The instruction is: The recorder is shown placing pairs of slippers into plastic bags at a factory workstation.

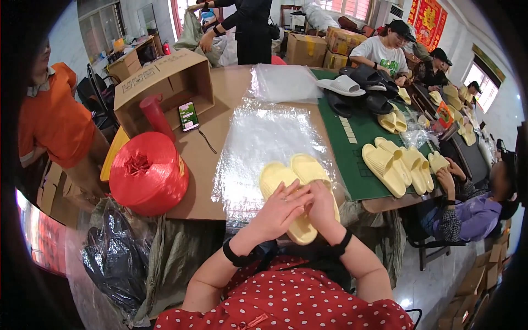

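Observation:
A pair of pale yellow slide sandals [291, 175] lies side by side on a stack of clear plastic bags [258, 143] at the table's near edge. My left hand [280, 210] rests on the heel end of the left sandal, fingers spread over it. My right hand [322, 206] presses against the heel of the right sandal, close beside the left hand. Both wrists wear black bands. Whether either hand truly grips a sandal is hard to tell; both are touching the pair.
A big red twine spool [148, 173] sits at the left, an open cardboard box [165, 82] and a phone [188, 115] behind it. More yellow sandals [396, 165] and dark and white ones [357, 88] lie on a green mat [357, 143]. Several people sit or stand around the table.

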A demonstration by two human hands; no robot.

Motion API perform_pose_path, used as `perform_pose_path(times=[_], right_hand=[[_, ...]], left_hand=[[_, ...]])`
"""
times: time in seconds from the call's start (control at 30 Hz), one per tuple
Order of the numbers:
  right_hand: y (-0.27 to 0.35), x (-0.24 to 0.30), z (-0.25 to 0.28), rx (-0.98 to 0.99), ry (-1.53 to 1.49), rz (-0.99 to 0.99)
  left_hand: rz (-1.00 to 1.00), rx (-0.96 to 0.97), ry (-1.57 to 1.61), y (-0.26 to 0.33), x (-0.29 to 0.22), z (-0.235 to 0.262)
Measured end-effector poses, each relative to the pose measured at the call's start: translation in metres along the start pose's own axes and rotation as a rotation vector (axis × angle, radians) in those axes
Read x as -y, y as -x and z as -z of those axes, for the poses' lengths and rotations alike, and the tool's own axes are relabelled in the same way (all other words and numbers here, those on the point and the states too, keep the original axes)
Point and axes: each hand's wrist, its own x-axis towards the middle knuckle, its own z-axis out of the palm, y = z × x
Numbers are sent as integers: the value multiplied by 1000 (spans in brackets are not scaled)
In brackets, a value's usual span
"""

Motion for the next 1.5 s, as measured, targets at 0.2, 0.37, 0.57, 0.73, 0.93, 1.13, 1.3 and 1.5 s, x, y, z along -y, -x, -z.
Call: perform_pose_path(times=[0.2, 0.37, 0.57, 0.73, 0.93, 1.13, 1.3, 1.5], right_hand=[[-47, -30, -63, -130, 607, 414], [-96, -23, -80, 144, 116, -232], [-52, 17, -55, -59, -32, 17], [10, 40, 43, 396, -299, 41], [33, -6, 99, 181, -230, -219], [29, -29, 80, 410, -29, 249], [26, -34, 71, 411, -149, 364], [49, -57, 71, 343, -481, -59]], left_hand=[[-58, 47, 45, 4, 1, 10], [-9, 41, -39, 14, -4, 37], [169, -218, -251, 52, 31, 34], [332, -340, -375, 94, 33, 28], [665, -486, 85, 114, 46, 39], [560, -463, 278, 122, 52, 38], [453, -425, 186, 126, 55, 39], [544, -378, 364, 142, 67, 40]])
